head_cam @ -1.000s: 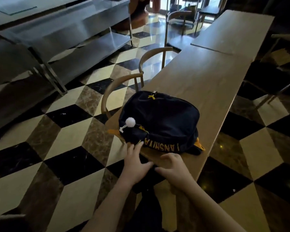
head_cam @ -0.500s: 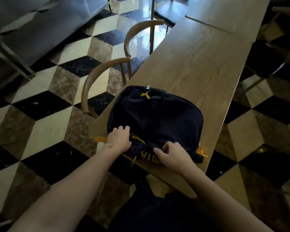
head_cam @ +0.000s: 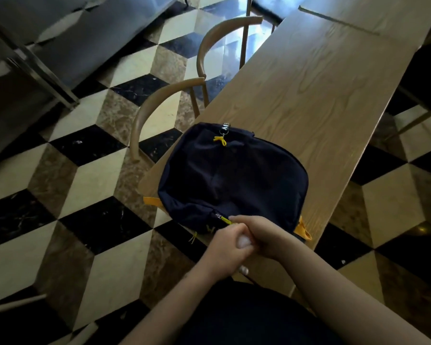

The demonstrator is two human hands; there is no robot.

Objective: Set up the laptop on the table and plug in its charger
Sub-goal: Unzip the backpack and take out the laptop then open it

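A dark navy backpack (head_cam: 234, 178) with yellow zipper cords lies flat on the near end of the long wooden table (head_cam: 316, 90). Both my hands meet at its near edge. My left hand (head_cam: 224, 250) is curled round the bag's edge, and a white pompom (head_cam: 244, 241) shows in its fist. My right hand (head_cam: 264, 235) pinches the yellow zipper pull (head_cam: 227, 220) at the bag's near seam. A second yellow pull (head_cam: 220, 140) sits at the bag's far end. No laptop or charger is visible.
Two curved-back wooden chairs (head_cam: 164, 95) stand tucked at the table's left side. A steel counter (head_cam: 60, 41) runs along the far left over the checkered floor. Another table (head_cam: 383, 13) adjoins at the far end. Chair legs (head_cam: 413, 120) show at the right.
My hands have drawn together at the bag's near edge; the left slid right from the corner to meet the right. The view has tilted further down.
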